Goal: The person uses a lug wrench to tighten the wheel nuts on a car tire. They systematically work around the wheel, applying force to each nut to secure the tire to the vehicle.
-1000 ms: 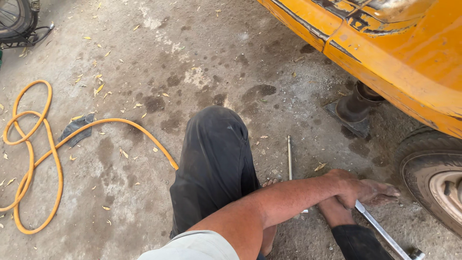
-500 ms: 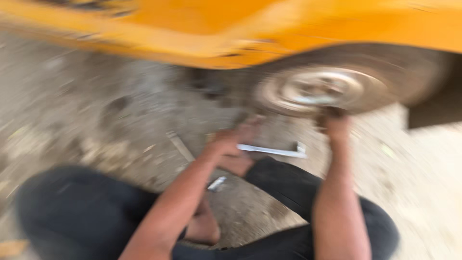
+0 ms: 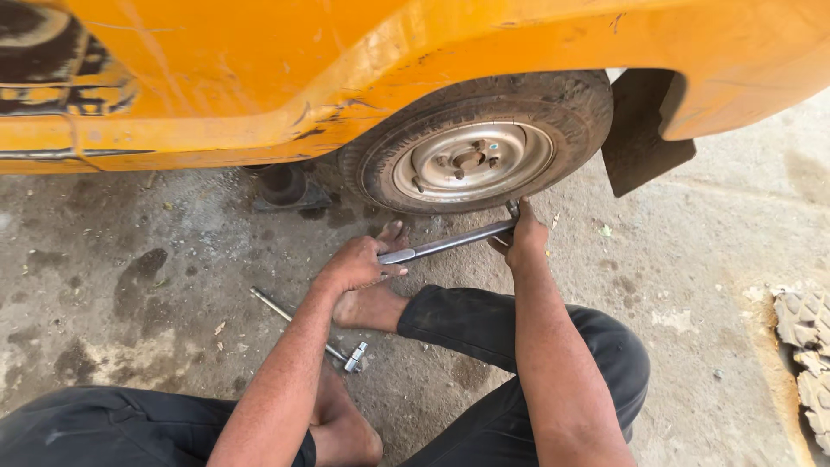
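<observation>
Two hands gripping long steel wrench (grey, slightly shiny), near wheel

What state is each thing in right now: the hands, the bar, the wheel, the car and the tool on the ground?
Left hand: gripping one end of the metal bar.
Right hand: gripping the other end.
Metal bar: held off the ground, just in front of the wheel.
Wheel: mounted on the car.
Orange car: scuffed paint; a stand sits beneath it.
Socket wrench: lying untouched on the concrete.
</observation>
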`<state>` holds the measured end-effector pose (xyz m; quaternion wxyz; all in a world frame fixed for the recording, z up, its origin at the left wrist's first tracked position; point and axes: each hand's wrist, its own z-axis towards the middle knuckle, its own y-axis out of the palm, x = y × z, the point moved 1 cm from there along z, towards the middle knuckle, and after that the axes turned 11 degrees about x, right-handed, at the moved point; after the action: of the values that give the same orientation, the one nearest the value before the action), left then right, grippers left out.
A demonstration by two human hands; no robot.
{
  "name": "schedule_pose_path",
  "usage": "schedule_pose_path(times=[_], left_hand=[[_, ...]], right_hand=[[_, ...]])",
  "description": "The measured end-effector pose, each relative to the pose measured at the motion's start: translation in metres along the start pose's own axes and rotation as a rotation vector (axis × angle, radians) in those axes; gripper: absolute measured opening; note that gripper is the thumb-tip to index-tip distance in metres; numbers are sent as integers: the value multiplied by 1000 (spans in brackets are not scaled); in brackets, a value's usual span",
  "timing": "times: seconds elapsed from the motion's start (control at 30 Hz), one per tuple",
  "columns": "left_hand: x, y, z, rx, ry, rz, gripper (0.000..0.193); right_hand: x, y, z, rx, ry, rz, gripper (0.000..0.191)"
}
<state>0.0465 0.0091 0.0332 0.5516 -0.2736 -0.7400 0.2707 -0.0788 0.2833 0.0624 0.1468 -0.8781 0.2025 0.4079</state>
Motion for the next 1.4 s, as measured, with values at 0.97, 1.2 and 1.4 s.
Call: schedule_pose_path(times=[0.97,1.2,1.4], left_hand=[[77,-115,-112,309,242,114,35],[86,-143,-111,201,39,305,34],[92,-162,-96,48,150,506,35]], right_hand=[[-49,-16,-126,-146,-317,577,18],[-26,26,-116,-166,-72,608,13],[8,36,-62,-259,-44,432,18]])
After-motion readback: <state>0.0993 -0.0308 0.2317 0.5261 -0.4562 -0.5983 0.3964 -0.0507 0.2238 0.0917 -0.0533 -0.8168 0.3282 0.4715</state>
